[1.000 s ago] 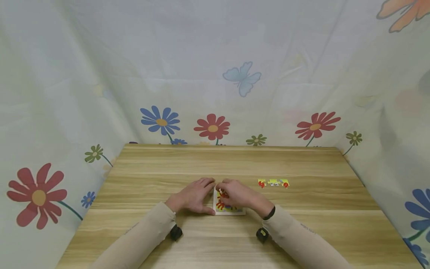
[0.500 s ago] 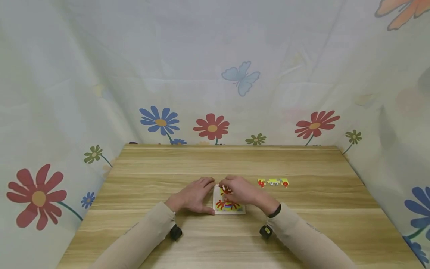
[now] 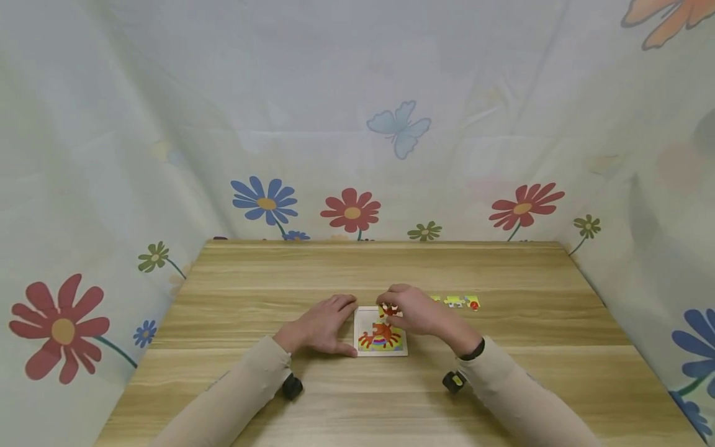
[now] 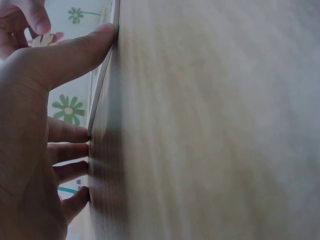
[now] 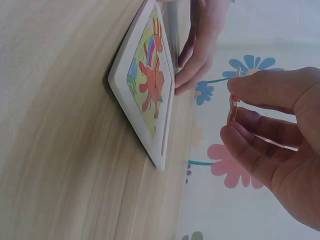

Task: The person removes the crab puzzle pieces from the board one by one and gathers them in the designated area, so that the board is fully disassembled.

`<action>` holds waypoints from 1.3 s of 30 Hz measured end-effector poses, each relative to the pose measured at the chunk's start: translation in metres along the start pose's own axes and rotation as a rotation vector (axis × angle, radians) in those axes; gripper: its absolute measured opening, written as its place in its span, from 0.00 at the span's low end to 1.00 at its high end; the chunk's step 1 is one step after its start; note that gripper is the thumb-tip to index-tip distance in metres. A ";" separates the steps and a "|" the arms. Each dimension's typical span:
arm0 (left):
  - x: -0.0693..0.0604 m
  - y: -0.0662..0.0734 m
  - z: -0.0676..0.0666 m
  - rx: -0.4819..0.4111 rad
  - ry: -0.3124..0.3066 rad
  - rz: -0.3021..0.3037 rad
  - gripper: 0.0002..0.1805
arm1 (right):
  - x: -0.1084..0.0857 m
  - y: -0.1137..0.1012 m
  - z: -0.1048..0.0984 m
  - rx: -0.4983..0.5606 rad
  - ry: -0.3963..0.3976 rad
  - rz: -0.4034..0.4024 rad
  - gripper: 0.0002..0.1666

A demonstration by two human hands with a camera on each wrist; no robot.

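A small white-rimmed puzzle tray (image 3: 383,354) lies flat on the table, with crab-picture pieces (image 3: 380,339) fitted along its lower part. Its upper left area shows pale bare board. My left hand (image 3: 321,325) rests against the tray's left side, thumb at the near corner and straight fingers along the edge toward the far corner. Above the tray's upper right, my right hand (image 3: 416,310) pinches a red and yellow jigsaw piece (image 3: 389,310) between thumb and fingers. The right wrist view shows that piece (image 5: 233,106) edge-on, clear of the tray.
Several loose jigsaw pieces (image 3: 457,302) lie in a row on the wooden table (image 3: 313,270), right of the tray. The leftmost is partly hidden behind my right hand. A flower-printed cloth (image 3: 301,112) stands around the table's back and sides.
My right hand has moved to the right and slightly away over the tray with the jigsaw piece, uncovering more of the crab picture. The left hand has stayed in place.
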State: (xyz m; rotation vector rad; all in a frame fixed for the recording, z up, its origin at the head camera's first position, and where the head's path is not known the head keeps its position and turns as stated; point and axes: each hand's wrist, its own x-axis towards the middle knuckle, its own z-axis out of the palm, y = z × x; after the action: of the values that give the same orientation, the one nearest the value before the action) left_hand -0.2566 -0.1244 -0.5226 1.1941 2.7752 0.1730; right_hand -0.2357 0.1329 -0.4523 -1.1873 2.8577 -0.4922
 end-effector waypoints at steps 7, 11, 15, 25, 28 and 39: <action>0.000 0.000 0.002 0.006 0.004 0.000 0.60 | -0.009 0.004 -0.003 0.003 0.003 0.016 0.18; 0.001 0.000 0.003 0.008 0.003 -0.005 0.60 | -0.013 0.007 -0.003 0.013 0.005 0.037 0.18; 0.000 0.001 0.001 -0.003 -0.001 -0.011 0.60 | -0.018 0.011 -0.002 0.019 0.020 0.038 0.18; 0.000 0.002 0.000 0.003 0.020 0.008 0.60 | -0.033 0.018 -0.006 0.013 0.053 0.053 0.18; 0.000 0.002 0.001 0.000 0.016 0.002 0.60 | -0.037 0.020 -0.005 0.013 0.060 0.058 0.18; 0.000 0.001 0.001 0.005 0.006 0.004 0.60 | -0.052 0.033 0.001 0.023 0.055 0.122 0.18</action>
State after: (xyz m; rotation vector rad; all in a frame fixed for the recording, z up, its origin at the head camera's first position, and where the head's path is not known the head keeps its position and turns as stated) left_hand -0.2561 -0.1240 -0.5239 1.2024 2.7805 0.1709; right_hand -0.2218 0.1903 -0.4690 -1.0032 2.9390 -0.5597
